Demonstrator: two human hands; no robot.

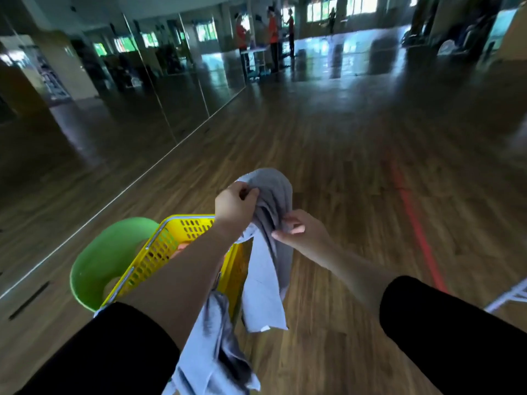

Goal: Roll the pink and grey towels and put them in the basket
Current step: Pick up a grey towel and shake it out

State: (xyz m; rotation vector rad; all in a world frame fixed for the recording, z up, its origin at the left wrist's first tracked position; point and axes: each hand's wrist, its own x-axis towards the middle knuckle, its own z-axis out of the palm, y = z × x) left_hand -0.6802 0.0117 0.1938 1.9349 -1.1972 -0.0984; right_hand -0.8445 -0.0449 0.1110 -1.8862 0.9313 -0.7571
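Note:
I hold the grey towel (268, 260) up in the air, unrolled and hanging down in loose folds. My left hand (233, 205) grips its top edge in a fist. My right hand (302, 232) pinches a fold of it just to the right and lower. The yellow perforated basket (168, 246) stands below my left forearm. A bit of pink, probably the pink towel (182, 248), shows inside the basket, mostly hidden by my arm.
A green plastic tub (99, 260) sits against the basket's left side. Wooden floor stretches ahead with a red line (413, 223) on the right. A mirror wall (114, 95) runs along the left. People stand by a table (256, 49) far off. A white frame (510, 295) is at the right edge.

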